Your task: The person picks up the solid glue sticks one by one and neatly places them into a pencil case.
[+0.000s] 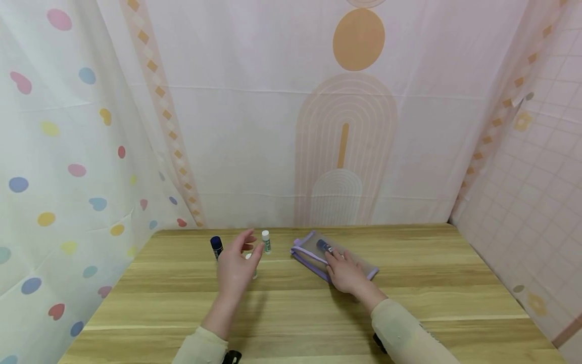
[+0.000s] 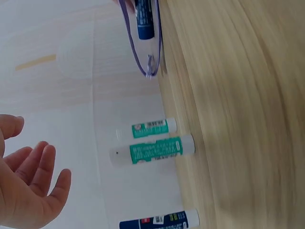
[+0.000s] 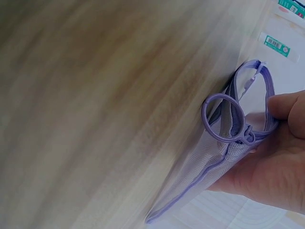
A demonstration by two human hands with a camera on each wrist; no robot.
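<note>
Where pouch [image 3: 200, 164] gapes, right hand [image 1: 347, 273] grips its rim [image 3: 270, 87].

A pale cream sleeve [image 1: 200, 349] shows at bottom left of centre, another cream sleeve [image 1: 404, 328] at lower right. Small black pieces [image 1: 232, 357] sit beside both.

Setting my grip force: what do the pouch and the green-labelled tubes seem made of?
The pouch: probably synthetic mesh, matte and see-through; a fine weave shows. The green-labelled tubes: likely plastic, smooth, with even white ends; the exact kind stays open.
</note>
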